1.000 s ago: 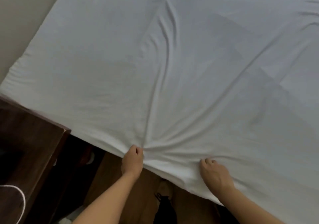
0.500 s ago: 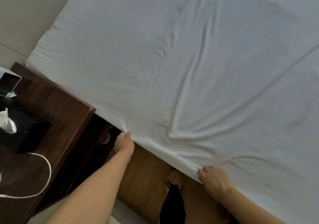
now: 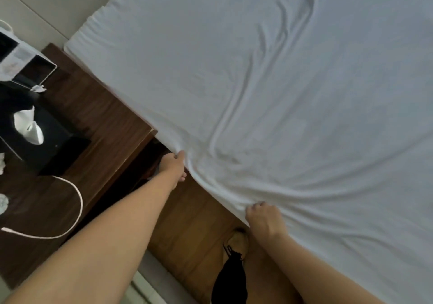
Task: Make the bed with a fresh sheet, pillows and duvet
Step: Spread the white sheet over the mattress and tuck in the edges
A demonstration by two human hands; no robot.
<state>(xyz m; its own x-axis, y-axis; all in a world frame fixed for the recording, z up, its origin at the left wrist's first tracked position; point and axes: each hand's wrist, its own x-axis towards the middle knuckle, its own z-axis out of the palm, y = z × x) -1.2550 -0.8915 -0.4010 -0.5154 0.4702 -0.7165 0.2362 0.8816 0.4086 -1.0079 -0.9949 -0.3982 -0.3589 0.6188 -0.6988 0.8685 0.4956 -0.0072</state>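
The near edge of the white sheet [image 3: 269, 88] is clamped in both grips: the left hand [image 3: 173, 166] pinches it between thumb and curled fingers just beside the corner of the desk, and the right hand [image 3: 264, 218] bunches it under curled fingers farther along the same edge. The sheet is spread over the whole bed and fills most of the view; it is plain, with long creases fanning out from the two held points and soft folds gathered between them. Its far corner is drawn down over the mattress next to the pale wall [image 3: 46, 1]. The dark wooden desk [image 3: 100, 121] is set close against the bed's side, and a narrow strip of wooden floor [image 3: 194, 221] is left open below the held edge. On the desk a black tissue box [image 3: 35, 139] and a looped white cable [image 3: 70, 210] are seen. No legible writing is shown.
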